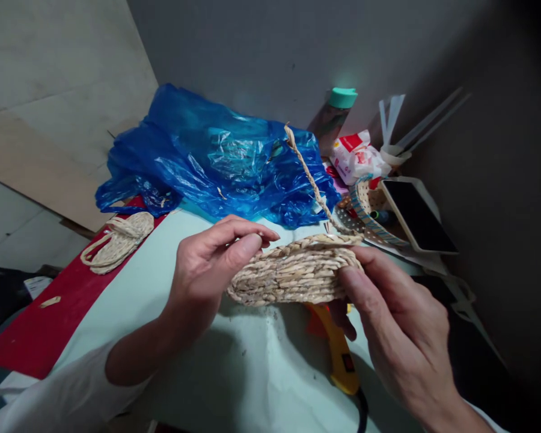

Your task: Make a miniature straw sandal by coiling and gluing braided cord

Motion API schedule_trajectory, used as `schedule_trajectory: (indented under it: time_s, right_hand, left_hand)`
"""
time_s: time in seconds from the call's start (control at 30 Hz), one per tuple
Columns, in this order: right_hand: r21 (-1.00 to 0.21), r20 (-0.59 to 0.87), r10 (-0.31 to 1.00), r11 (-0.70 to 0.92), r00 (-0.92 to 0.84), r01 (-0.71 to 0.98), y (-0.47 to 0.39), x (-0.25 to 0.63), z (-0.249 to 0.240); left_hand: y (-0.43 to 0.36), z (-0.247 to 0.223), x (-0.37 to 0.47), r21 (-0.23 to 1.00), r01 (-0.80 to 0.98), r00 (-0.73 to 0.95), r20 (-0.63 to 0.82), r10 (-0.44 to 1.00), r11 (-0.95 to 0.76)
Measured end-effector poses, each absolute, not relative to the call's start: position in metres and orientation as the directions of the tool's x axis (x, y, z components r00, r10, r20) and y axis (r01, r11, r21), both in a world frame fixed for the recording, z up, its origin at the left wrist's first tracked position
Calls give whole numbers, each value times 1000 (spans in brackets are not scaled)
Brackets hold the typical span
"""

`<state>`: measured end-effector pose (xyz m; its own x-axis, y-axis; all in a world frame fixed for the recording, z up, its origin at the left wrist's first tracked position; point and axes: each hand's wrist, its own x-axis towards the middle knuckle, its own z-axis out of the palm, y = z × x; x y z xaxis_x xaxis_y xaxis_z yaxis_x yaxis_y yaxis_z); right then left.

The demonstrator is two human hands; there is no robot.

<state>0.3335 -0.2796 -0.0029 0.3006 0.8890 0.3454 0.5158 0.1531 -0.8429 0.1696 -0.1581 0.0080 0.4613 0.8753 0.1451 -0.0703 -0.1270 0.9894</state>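
A coiled, oval piece of braided straw (293, 276), shaped like a slipper sole, is held up between my hands. My right hand (392, 313) grips its right end, thumb on the front face and fingers behind. At the upper left edge, my left hand (211, 264) has thumb and forefinger close together against the piece; its other fingers are partly hidden. From the right end a loose straw braid (313, 180) runs up and back over the blue bag. Below the piece, a yellow glue gun (340, 355) with a black cord lies on the table, partly covered.
A crumpled blue plastic bag (207, 150) lies at the back. A straw slipper (121, 240) rests on the red strip (45, 319) at left. Toward the right stand a bottle (336, 114), a wipes pack (358, 156), a basket (369, 204) and a phone (417, 213).
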Motion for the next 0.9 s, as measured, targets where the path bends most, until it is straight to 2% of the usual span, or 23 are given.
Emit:
schedule_trajectory:
  time_s: [0.1, 0.17, 0.27, 0.37, 0.43, 0.5, 0.6, 0.9]
  right_hand:
    - [-888, 304, 881, 124, 362, 443, -278, 332, -3]
    - [-862, 307, 890, 110, 337, 494, -277, 334, -1]
    - [-752, 346, 900, 98, 264, 652, -280, 342, 6]
    - [-634, 491, 776, 5, 397, 774, -285, 354, 17]
    - [-556, 555, 743, -3, 374, 831, -287, 359, 25]
    - [-541, 499, 835, 91, 232, 836, -286, 362, 31]
    - [-619, 335, 940, 174, 57, 766, -283, 363, 35]
    - [-676, 180, 978, 201, -106, 709, -283, 368, 38]
  left_hand:
    - [-153, 11, 169, 1000, -14, 566, 5, 824, 4]
    - [-150, 10, 170, 998, 18, 639, -58, 767, 60]
    - [-147, 8, 169, 997, 45, 678, -76, 731, 63]
    - [-145, 9, 168, 998, 63, 683, -49, 729, 8]
    - [-144, 10, 167, 996, 84, 702, -38, 711, -30]
    - [-144, 11, 167, 993, 102, 722, -39, 691, -51]
    - [-144, 12, 167, 993, 112, 747, -54, 663, -46]
    - [-145, 15, 167, 986, 155, 789, -84, 608, -64]
